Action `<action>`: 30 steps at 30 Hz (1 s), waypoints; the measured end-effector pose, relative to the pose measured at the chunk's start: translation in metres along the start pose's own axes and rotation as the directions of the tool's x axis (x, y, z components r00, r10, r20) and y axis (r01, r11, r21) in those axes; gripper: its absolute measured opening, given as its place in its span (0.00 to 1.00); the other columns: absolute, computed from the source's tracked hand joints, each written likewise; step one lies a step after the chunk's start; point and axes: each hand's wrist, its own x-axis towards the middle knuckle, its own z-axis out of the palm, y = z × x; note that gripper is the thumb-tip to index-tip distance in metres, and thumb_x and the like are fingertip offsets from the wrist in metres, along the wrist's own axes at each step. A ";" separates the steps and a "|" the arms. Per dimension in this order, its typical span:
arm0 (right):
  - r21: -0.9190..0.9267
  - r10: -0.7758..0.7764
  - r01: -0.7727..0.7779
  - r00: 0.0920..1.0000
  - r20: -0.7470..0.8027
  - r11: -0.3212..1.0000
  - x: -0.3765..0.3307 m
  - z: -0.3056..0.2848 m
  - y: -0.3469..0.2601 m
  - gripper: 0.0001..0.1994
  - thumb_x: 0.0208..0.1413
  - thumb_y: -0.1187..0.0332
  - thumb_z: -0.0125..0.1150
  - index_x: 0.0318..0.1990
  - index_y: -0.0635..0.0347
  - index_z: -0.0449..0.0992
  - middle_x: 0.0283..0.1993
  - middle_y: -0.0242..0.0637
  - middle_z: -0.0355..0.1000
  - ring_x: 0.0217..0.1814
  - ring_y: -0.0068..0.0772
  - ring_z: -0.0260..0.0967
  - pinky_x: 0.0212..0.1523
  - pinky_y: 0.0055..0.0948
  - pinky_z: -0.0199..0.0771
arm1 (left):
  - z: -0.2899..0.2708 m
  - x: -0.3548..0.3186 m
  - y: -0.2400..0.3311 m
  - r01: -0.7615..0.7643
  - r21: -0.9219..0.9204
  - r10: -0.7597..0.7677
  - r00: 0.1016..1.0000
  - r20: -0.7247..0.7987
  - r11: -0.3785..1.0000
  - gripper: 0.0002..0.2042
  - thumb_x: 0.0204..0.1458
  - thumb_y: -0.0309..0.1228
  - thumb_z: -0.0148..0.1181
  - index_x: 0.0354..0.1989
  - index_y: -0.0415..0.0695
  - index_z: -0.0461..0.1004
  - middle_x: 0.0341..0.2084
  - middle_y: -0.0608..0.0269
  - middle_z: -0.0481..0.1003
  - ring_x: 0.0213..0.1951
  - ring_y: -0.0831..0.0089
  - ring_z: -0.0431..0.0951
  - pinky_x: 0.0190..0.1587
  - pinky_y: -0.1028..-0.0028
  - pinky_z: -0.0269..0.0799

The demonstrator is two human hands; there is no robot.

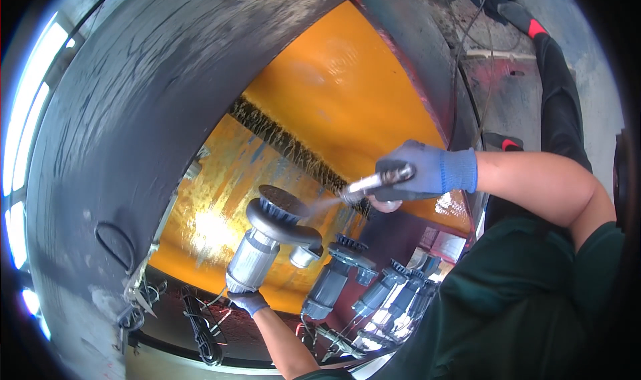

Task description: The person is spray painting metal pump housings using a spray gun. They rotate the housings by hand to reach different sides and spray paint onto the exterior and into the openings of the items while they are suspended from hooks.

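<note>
My left hand (248, 301), in a dark blue-grey glove, is wrapped round the lower end of a silver motor-driven blower (254, 256). The blower stands tilted, with a curved housing, a short side outlet and a dark round ribbed disc (284, 203) on top. My right hand (420, 169), in a blue glove with a dark palm, is closed round a metal spray gun (374, 181). Its nozzle points left at the disc, and a pale mist (324, 205) spans the gap between them. The fingers on the trigger are partly hidden.
Several similar grey blowers (328, 285) stand in a row at the lower right. Behind are glossy orange panels (334, 79) with a dark bristly strip (287, 139). A dark curved wall (133, 99) rises at left. Bundled black cable (200, 326) hangs below; a hose (461, 53) runs upper right.
</note>
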 end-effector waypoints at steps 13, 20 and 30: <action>-0.824 -0.081 0.241 0.969 0.232 0.513 -0.001 0.069 -0.194 0.12 0.59 0.60 0.64 0.38 0.59 0.73 0.28 0.46 0.73 0.32 0.56 0.75 0.35 0.50 0.75 | 0.093 -0.003 0.046 -0.121 -0.741 -0.480 0.691 -0.541 0.661 0.28 0.70 0.46 0.46 0.62 0.30 0.72 0.56 0.48 0.77 0.52 0.57 0.78 0.58 0.59 0.74; -0.849 0.137 0.295 0.912 0.387 0.439 -0.003 0.153 -0.296 0.13 0.61 0.57 0.63 0.39 0.57 0.74 0.32 0.47 0.76 0.36 0.56 0.77 0.39 0.51 0.76 | 0.106 0.007 0.067 -0.233 -0.766 -0.490 0.650 -0.581 0.599 0.26 0.66 0.42 0.53 0.58 0.28 0.74 0.50 0.43 0.79 0.46 0.58 0.79 0.52 0.61 0.76; -0.890 -0.032 0.394 0.917 0.397 0.231 -0.020 0.170 -0.265 0.14 0.63 0.56 0.62 0.41 0.57 0.74 0.32 0.48 0.77 0.38 0.54 0.78 0.39 0.50 0.77 | 0.087 0.006 0.079 -0.217 -0.910 -0.523 0.761 -0.384 0.354 0.19 0.57 0.36 0.61 0.51 0.34 0.82 0.46 0.52 0.83 0.43 0.59 0.82 0.47 0.61 0.79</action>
